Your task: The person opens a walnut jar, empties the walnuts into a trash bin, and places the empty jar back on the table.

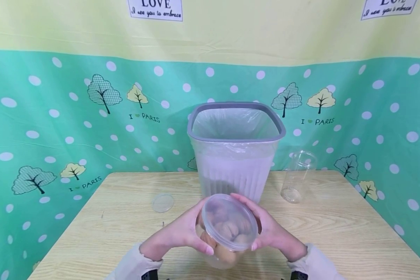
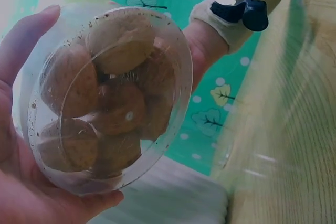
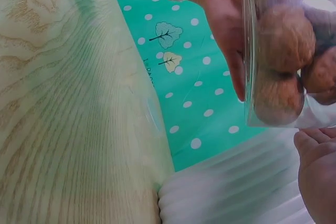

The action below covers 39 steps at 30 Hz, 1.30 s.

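Above the pale wooden desk (image 1: 101,233), the left hand (image 1: 187,230) and right hand (image 1: 271,230), fingers (image 1: 246,202) widely curved, grip a clear, lidded plastic jar (image 1: 218,249) of brown walnuts (image 1: 227,230), apparently a holding step, next calling for steady support.

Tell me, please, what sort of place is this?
Probably a small staged indoor work corner: a printed cloth hangs behind and beside a wooden table, and a lined bin stands on it.

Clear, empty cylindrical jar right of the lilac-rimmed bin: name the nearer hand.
Right hand: the clear cylindrical jar stands beyond it, rightward. The left hand is farther left, across the clear walnut container.
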Available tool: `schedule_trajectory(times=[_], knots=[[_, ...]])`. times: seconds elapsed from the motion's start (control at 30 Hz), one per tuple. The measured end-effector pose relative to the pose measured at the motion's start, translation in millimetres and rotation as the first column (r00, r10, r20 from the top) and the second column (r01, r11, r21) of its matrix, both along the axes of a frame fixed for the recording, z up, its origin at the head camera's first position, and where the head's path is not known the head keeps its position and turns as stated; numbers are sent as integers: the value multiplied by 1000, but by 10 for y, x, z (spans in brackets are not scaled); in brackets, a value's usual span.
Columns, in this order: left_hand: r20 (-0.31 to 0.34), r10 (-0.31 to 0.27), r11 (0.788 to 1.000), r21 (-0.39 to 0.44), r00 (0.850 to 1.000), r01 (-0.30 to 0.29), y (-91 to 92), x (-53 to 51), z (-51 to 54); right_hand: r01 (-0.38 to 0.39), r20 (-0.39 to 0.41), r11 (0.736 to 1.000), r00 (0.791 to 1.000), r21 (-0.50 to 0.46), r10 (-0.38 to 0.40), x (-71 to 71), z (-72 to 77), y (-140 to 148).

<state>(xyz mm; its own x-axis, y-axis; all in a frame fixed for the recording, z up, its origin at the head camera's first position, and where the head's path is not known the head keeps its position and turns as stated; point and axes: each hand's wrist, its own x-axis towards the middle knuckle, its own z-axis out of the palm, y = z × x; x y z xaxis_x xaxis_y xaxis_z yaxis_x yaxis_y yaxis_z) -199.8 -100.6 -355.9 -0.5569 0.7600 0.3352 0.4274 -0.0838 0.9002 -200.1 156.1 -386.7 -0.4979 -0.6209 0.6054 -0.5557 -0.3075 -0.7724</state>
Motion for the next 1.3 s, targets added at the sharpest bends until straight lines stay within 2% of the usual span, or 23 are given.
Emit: schedule_trajectory(times=[0.27, 0.43, 0.5, 0.63, 0.73, 0.83, 0.97, 1.03, 1.1, 1.13, 1.2, 1.3], knots=[[26, -131, 990, 56, 991, 129, 8, -36, -21, -83, 4, 996, 997, 19, 83, 7, 38, 13], [30, -141, 988, 71, 990, 139, 21, -19, -11, -108, 2, 994, 994, 16, 108, 8, 39, 22], [18, -116, 991, 64, 993, 115, 18, -17, -7, -101, 10, 995, 995, 12, 101, 6, 38, 31], [-17, -26, 998, 50, 1000, 27, 5, -25, -9, -65, 35, 998, 997, -8, 65, -3, 21, 44], [-9, 43, 998, 53, 999, -42, 12, -22, -5, -20, 73, 999, 997, -40, 23, -4, -4, 43], [19, 115, 992, 43, 993, -115, 30, -12, 7, 54, 98, 995, 994, -79, -46, 15, -8, 25], [37, 231, 973, 4, 972, -231, 47, 6, 14, 166, 115, 979, 982, -117, -153, 87, 38, -30], [21, 286, 958, -12, 958, -285, 56, 13, 6, 238, 136, 965, 965, -107, -223, 143, 73, -67], [5, 335, 942, -25, 942, -335, 72, 20, -5, 326, 175, 943, 934, -69, -310, 200, 107, -103], [-6, 360, 932, -32, 933, -360, 80, 24, -12, 370, 196, 928, 914, -42, -355, 227, 124, -122], [-19, 402, 915, -39, 916, -402, 98, 34, -24, 449, 262, 893, 859, 29, -440, 277, 149, -157], [-23, 451, 891, -47, 892, -452, 126, 51, -35, 518, 336, 847, 782, 118, -525, 329, 171, -209]])
